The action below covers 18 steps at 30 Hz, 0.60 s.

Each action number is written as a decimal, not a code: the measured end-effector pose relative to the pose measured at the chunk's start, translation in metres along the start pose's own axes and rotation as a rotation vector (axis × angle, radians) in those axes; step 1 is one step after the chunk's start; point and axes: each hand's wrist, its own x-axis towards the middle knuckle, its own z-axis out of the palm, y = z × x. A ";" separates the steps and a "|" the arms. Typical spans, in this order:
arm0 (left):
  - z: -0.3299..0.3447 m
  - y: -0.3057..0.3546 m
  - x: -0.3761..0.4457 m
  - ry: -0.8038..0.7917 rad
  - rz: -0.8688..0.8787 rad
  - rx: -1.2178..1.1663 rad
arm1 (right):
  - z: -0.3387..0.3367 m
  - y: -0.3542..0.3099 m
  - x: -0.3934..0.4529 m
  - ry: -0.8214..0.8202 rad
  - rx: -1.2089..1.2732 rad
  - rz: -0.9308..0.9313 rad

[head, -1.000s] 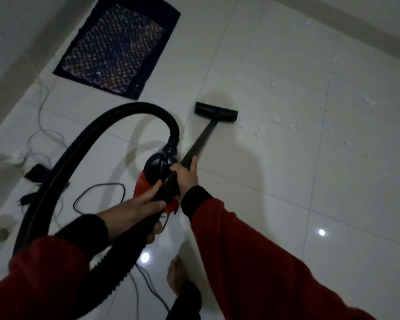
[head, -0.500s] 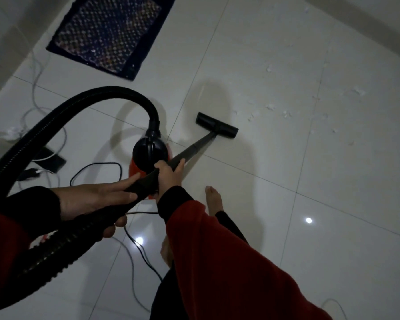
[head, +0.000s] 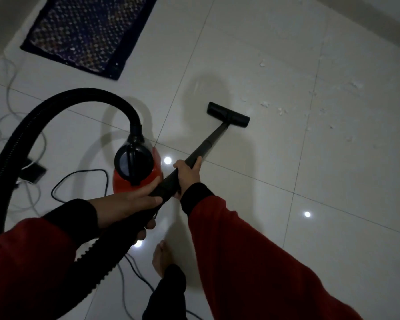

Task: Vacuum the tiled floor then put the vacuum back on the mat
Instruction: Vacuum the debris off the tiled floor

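On the tiled floor, the floor head is now sitting farther right, nearer the white scraps. The right hand is gripping the wand; the left hand is curling round the hose. The red vacuum is standing beside them, off the mat, with cables lying nearby.

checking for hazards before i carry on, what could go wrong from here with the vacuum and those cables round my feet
The black power cord runs across the tiles right beside your bare foot, so a step could snag it. The hose arcs from the red canister round to your left hand; pushing the floor head further toward the white scraps may drag or tip the canister. Loose white cables lie at left.
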 end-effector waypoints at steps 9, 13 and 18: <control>0.010 0.063 0.068 0.098 0.038 0.018 | -0.019 -0.087 0.049 -0.026 -0.106 -0.001; 0.016 0.106 0.099 0.230 0.063 0.132 | -0.029 -0.132 0.078 -0.050 -0.134 -0.008; 0.026 0.156 0.133 0.296 0.061 0.093 | -0.041 -0.186 0.112 -0.074 -0.152 -0.014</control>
